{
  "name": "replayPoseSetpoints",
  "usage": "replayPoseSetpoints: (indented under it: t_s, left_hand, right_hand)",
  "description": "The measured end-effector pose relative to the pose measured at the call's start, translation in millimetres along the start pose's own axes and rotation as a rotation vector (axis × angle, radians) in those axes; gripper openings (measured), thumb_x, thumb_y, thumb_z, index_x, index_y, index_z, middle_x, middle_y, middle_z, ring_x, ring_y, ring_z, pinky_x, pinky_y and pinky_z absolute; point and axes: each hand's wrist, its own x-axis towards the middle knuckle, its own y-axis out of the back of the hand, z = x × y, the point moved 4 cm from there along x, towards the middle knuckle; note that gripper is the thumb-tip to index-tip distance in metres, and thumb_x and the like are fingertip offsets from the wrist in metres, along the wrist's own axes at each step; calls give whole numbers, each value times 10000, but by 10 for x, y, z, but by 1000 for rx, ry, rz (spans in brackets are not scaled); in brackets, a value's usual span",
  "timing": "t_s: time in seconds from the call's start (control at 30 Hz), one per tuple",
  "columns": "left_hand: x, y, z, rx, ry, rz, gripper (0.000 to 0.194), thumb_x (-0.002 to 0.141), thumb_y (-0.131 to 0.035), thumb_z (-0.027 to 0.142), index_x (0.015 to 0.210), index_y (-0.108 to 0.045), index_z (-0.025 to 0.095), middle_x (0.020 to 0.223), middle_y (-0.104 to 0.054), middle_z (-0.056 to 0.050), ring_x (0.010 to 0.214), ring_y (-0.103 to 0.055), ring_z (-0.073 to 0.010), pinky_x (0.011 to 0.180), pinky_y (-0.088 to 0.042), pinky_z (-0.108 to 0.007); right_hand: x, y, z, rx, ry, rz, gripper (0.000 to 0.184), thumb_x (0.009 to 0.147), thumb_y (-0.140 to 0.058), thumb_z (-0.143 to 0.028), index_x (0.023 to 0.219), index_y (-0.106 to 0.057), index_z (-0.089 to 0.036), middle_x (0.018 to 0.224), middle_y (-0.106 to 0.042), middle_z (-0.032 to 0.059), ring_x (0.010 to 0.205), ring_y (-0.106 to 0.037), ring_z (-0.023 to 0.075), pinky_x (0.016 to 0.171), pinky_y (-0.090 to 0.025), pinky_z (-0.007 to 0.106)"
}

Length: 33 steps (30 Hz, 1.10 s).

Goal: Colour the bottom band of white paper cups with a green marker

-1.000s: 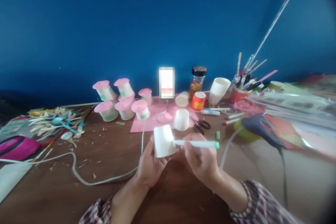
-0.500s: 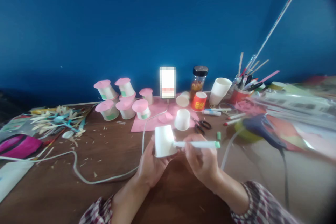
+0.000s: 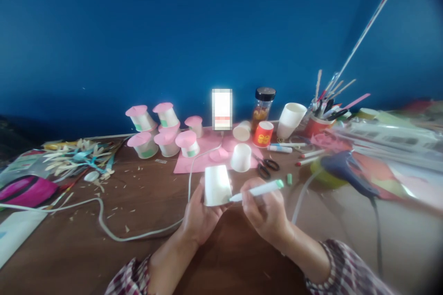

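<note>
An upside-down white paper cup (image 3: 217,185) rests in my left hand (image 3: 200,216), whose fingers wrap around its lower side. My right hand (image 3: 266,212) pinches a white marker (image 3: 259,191) with a green end. The marker's tip meets or nearly meets the cup's lower right edge; contact is hard to tell. A small green marker cap (image 3: 289,179) lies on the table to the right. Just beyond my hands stands another white paper cup (image 3: 241,157), upside down at the edge of a pink paper sheet (image 3: 185,162).
Several white cups with pink paper tops (image 3: 142,145) stand at the back left. Black-handled scissors (image 3: 268,167), a red cup (image 3: 263,134), a lidded jar (image 3: 263,106) and a pen holder (image 3: 316,128) are right of centre. A white cable (image 3: 138,238) crosses the table; a glue gun (image 3: 346,173) lies right.
The marker has tilted, its tip dropping from the cup's side to near its lower right edge and its back end rising. The left hand and cup stay nearly still.
</note>
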Motion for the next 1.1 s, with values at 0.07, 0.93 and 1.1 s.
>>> replayPoseSetpoints:
  t_s: [0.07, 0.93, 1.1]
  left_hand:
    - [-6, -9, 4, 7, -7, 3, 393, 903, -469, 423, 1059, -644, 107, 924, -707, -129, 860, -659, -261, 748, -544, -413]
    - [28, -1, -8, -64, 20, 69, 490, 856, -505, 547, 1054, -639, 119, 917, -686, -110, 812, -638, -193, 745, -536, -314]
    - [23, -27, 41, -75, -29, 96, 325, 881, -535, 402, 1046, -639, 142, 938, -687, -101, 852, -645, -203, 785, -538, -343]
  right_hand:
    - [12, 22, 5, 6, -19, 32, 60, 856, -528, -158, 818, -561, -190, 629, -594, -19, 511, -562, 106, 482, -458, 196]
    - [46, 93, -243, -20, 248, 96, 217, 814, -525, -35, 949, -592, -191, 763, -650, 28, 651, -622, 151, 600, -542, 275]
    - [44, 82, -237, -18, 274, 103, 250, 802, -532, -25, 972, -589, -200, 784, -660, 32, 666, -629, 163, 600, -547, 288]
